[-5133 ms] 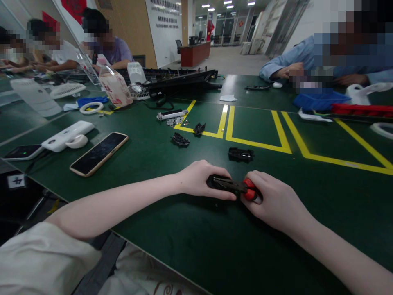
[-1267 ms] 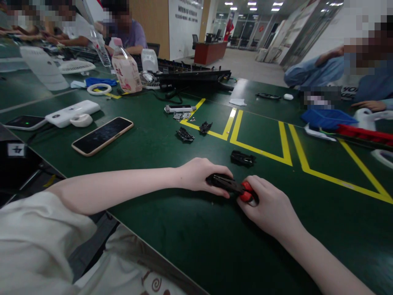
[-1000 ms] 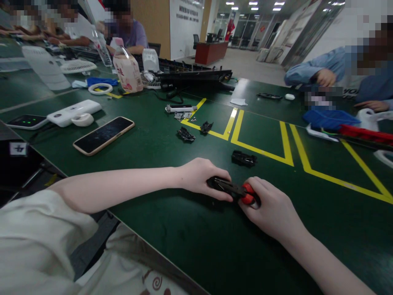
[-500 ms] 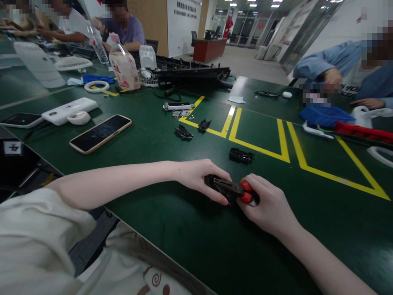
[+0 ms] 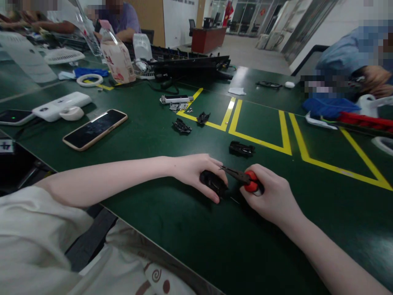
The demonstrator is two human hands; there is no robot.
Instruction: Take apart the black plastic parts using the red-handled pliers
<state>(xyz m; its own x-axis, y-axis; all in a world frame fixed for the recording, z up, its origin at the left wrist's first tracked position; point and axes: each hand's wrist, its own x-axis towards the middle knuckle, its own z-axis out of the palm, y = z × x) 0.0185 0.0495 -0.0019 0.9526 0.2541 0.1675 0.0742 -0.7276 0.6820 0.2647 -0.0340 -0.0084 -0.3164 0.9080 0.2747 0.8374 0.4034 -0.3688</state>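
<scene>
My left hand [image 5: 196, 174] rests on the green table [image 5: 172, 229] and grips a small black plastic part [image 5: 213, 182]. My right hand [image 5: 272, 196] is closed on the red handles of a pair of pliers [image 5: 245, 178]. The dark jaws of the pliers point left and sit just above the black part, touching or nearly touching my left fingers. Another black part [image 5: 241, 149] lies just beyond my hands.
Two more black parts [image 5: 181, 126] [image 5: 203, 118] lie near yellow tape lines [image 5: 258, 141]. A phone [image 5: 94, 129], white devices [image 5: 61, 106], a tape ring [image 5: 89, 80] and a carton [image 5: 118, 61] lie at left. Other people sit at the far left and at the right.
The pliers' jaws have lifted off the black part and now sit above it. My left hand has turned the part lower, toward me. The view shifted slightly.
</scene>
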